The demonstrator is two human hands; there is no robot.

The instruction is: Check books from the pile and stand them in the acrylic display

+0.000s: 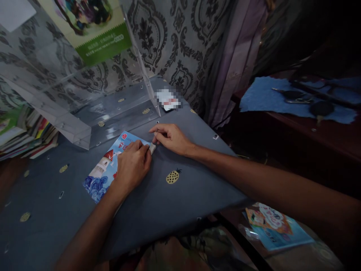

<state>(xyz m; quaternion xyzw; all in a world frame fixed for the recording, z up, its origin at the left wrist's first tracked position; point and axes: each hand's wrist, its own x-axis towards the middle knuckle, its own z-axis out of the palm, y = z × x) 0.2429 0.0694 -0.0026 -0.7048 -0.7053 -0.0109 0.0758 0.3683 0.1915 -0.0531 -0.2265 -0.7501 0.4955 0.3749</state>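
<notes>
A thin book [103, 165] with a blue illustrated cover, showing waves and a red-roofed building, lies at a slant on the grey cloth. My left hand [134, 163] rests over its right part, fingers bent and closed at the edge. A small whitish piece [152, 148] shows by those fingertips; whether it is the book's page edges or a separate thing I cannot tell. Just right of the book's top corner, my right hand [172, 138] hovers low over the cloth, thumb and fingers drawn together. Anything between them is too small to make out.
A clear acrylic stand [81, 131] with a green-banded picture stands behind the book. A blurred-out phone-like object [168, 99] lies beside it. Stacked books [31, 131] are at left. Scissors [296, 98] lie on blue cloth [256, 94] at right; another book [282, 229] is lower right.
</notes>
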